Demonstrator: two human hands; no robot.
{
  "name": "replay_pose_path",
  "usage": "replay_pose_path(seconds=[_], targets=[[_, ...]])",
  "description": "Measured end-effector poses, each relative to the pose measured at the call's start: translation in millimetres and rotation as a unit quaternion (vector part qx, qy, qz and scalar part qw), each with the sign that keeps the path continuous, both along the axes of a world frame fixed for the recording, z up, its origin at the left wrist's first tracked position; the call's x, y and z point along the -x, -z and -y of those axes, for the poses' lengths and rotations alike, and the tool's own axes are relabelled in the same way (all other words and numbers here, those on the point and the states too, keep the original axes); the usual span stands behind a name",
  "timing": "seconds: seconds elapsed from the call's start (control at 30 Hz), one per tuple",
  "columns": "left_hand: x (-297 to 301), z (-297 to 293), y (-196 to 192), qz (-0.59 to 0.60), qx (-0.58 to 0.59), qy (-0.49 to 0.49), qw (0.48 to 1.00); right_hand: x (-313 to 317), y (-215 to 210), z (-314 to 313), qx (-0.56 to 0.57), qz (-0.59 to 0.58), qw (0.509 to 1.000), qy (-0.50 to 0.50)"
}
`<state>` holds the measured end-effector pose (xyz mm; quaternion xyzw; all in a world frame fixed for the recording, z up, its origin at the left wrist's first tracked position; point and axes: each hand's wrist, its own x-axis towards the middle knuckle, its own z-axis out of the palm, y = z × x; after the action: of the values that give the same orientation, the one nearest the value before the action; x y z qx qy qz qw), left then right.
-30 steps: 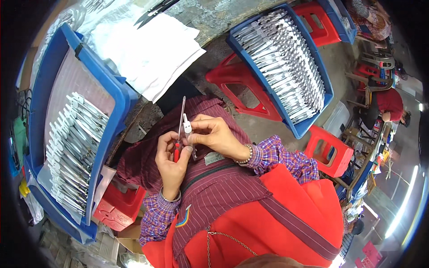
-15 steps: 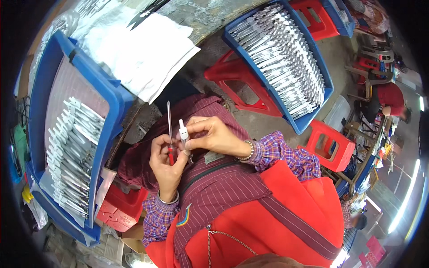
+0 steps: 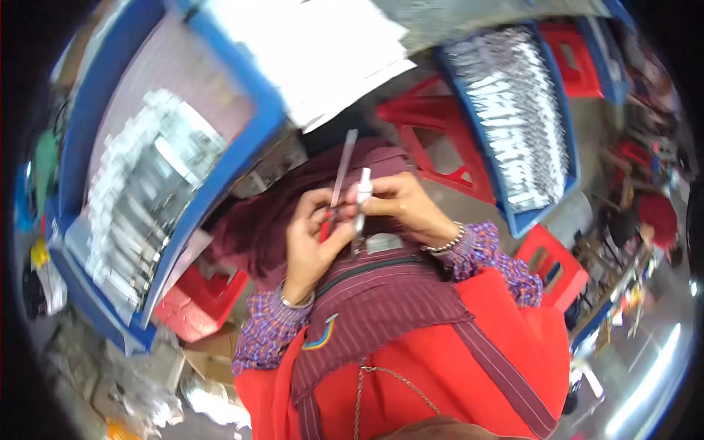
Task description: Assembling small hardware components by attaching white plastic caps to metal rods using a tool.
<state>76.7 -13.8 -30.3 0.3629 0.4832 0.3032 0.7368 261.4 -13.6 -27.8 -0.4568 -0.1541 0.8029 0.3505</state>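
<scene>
My left hand [image 3: 308, 238] is closed around a screwdriver [image 3: 343, 170] with a red handle, its metal shaft pointing up and away. In the fingertips of my right hand [image 3: 411, 209], a small white plastic piece [image 3: 364, 188] is pinched upright, close beside the screwdriver shaft. A thin darker part seems to hang below it; blur hides the detail. Both hands meet above my lap, over a maroon striped apron [image 3: 381, 293], and the left fingers also reach the lower end of the white piece.
At the left, a large blue tray [image 3: 253, 139] holds rows of white and metal parts [image 3: 147, 176]. Another blue tray [image 3: 475, 136], full of similar parts, rests on a red stool [image 3: 429, 121]. White sheets [image 3: 330, 55] cover the table ahead. A person in red [image 3: 656, 220] is farther right.
The whole view has shifted, so my hands and lap appear farther right and the left tray looms larger. Both hands keep their hold on the screwdriver and white piece.
</scene>
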Motion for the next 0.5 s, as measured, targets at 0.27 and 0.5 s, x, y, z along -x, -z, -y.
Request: replay_pose_path(seconds=[0.27, 0.5], targets=[[7.8, 0.1, 3.1, 0.023, 0.050, 0.036, 0.998, -143.7, 27.0, 24.0, 0.009, 0.036, 0.952, 0.302], [7.9, 4.1, 9.1, 0.014, 0.058, 0.049, 0.997, -249.2, 32.3, 55.5, 0.026, 0.240, 0.907, 0.345]])
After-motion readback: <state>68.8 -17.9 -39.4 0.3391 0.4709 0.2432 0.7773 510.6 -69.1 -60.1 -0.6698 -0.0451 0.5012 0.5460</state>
